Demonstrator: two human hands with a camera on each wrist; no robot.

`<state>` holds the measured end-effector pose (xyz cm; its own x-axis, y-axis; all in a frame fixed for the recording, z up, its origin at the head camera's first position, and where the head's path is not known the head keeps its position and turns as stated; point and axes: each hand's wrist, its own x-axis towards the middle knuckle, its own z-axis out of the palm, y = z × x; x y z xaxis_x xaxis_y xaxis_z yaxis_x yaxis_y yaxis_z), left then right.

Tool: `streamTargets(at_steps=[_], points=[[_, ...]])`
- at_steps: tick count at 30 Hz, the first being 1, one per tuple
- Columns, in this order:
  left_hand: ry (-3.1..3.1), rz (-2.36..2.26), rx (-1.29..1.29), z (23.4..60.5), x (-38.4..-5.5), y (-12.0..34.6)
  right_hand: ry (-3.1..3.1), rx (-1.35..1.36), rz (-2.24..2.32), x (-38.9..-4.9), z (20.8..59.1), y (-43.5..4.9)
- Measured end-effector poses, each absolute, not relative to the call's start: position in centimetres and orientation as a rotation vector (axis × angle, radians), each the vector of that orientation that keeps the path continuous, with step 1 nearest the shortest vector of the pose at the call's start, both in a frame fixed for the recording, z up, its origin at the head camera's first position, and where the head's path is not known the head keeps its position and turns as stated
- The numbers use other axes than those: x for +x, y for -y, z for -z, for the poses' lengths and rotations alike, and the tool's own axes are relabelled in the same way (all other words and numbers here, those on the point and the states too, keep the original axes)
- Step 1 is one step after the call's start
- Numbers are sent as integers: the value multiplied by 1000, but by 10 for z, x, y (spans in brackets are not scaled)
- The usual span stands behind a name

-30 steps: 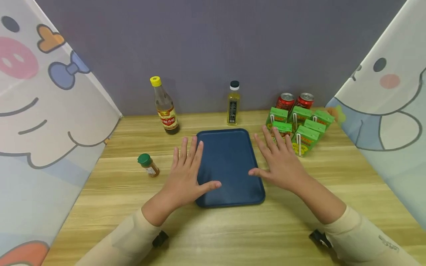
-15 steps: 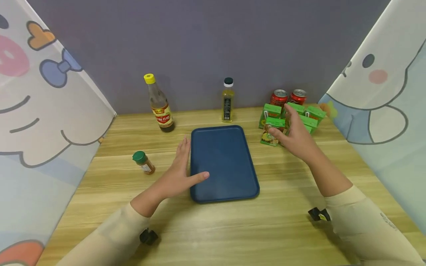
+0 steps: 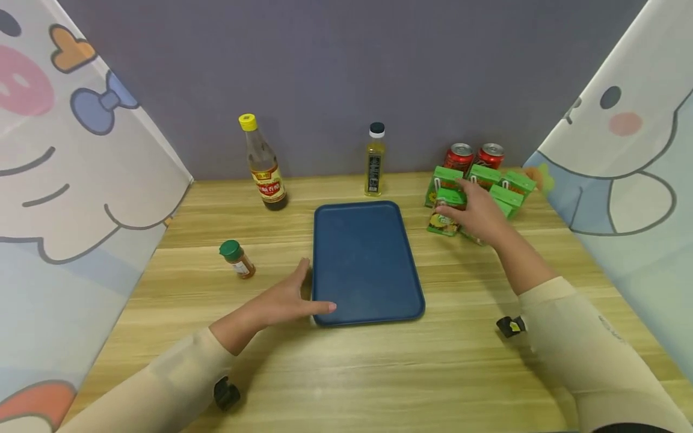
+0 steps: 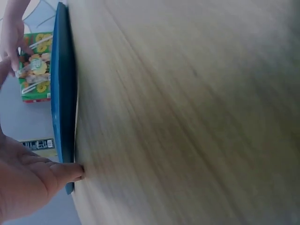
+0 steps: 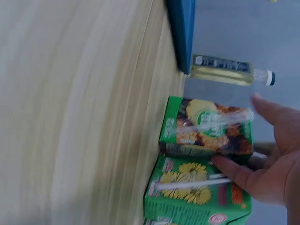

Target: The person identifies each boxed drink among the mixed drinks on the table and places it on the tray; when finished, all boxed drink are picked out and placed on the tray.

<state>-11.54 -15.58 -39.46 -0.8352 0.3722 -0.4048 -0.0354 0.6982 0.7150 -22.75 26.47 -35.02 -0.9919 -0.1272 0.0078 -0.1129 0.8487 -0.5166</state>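
In the head view my left hand (image 3: 284, 299) is at the near left corner of a dark blue tray (image 3: 368, 264), its thumb extended toward the tray edge and its fingers along the left side. Whether it touches the tray is unclear. My right hand (image 3: 480, 211) reaches over a cluster of green drink cartons. Its thumb and fingers are spread at the top of the front left drink carton (image 3: 444, 224). The right wrist view has this drink carton (image 5: 211, 124) with a fingertip at its side and another digit apart from it.
Behind the cartons stand two red cans (image 3: 459, 157). A small bottle of yellow oil (image 3: 375, 162) stands beyond the tray. A yellow-capped vinegar bottle (image 3: 267, 171) and a green-capped spice jar (image 3: 238, 260) are on the left. A grey wall (image 3: 325, 72) closes the back.
My right hand has moved from beside the tray to the cartons, its spread fingers drawing closer together. My left hand has lowered toward the tray's near left corner. The objects stay in place.
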Motion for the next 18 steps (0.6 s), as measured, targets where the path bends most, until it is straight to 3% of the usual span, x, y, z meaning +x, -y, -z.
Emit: streamTargets(at_steps=[18], points=[[-2579,-608,450,401,-112,146,-2979,-214,645,-241,343,-261]])
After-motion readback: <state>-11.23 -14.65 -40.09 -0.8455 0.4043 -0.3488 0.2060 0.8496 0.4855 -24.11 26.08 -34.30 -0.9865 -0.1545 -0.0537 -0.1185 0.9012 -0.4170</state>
